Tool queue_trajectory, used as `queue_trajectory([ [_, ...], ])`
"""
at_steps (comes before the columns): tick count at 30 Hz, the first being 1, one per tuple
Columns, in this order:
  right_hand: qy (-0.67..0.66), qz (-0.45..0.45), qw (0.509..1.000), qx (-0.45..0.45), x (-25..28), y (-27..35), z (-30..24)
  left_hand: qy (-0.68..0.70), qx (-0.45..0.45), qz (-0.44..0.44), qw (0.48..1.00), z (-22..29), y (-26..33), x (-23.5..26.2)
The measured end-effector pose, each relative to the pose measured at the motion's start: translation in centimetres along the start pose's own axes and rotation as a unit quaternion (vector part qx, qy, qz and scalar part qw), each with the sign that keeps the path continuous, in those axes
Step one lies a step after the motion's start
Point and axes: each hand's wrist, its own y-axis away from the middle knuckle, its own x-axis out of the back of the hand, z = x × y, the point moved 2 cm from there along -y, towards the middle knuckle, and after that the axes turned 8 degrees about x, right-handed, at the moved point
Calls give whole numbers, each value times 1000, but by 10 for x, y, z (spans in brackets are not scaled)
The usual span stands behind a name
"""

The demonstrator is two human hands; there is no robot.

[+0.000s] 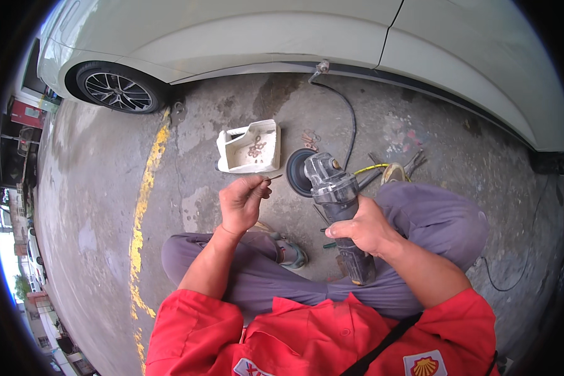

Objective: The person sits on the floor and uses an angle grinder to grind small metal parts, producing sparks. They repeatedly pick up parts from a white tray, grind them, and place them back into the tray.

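Observation:
My right hand is wrapped round the body of a dark grey angle grinder, which lies across my right leg with its round black disc toward the far left. In a pinch, my left hand holds a small thin metal piece just left of the disc; it looks like a ring seen edge-on, but its shape is hard to make out. Beyond that hand lies a white plastic jug with its side cut open, and several small copper-coloured rings are inside. More such rings lie on the concrete beside it.
A pale car stands along the far side, its wheel at far left. A dark cable curves over the concrete floor toward a fitting under the car. Several metal tools lie beside my right shoe. A worn yellow line crosses the left.

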Motion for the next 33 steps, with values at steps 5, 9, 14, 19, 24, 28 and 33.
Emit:
queue_trajectory([
  [5, 26, 67, 997, 2, 7, 5, 4, 224, 213, -56, 949, -18, -2, -5],
  [9, 18, 109, 994, 8, 16, 9, 4, 165, 331, -61, 927, -44, -30, -18],
  [14, -5, 173, 985, 7, 30, 10, 5, 55, 441, 39, 895, -164, -109, -3],
  [19, -36, 211, 975, -54, 54, 7, 15, 135, 519, 192, 822, -293, -130, 0],
  [24, -47, 318, 942, -92, 70, 0, 25, -332, 270, 25, 903, -283, -136, -93],
  [28, -11, 306, 942, -140, 74, -10, 23, -301, 224, -123, 919, -303, -129, -173],
  [33, 18, 283, 948, -145, 72, -13, 20, -283, 301, -13, 911, -322, -126, -211],
])
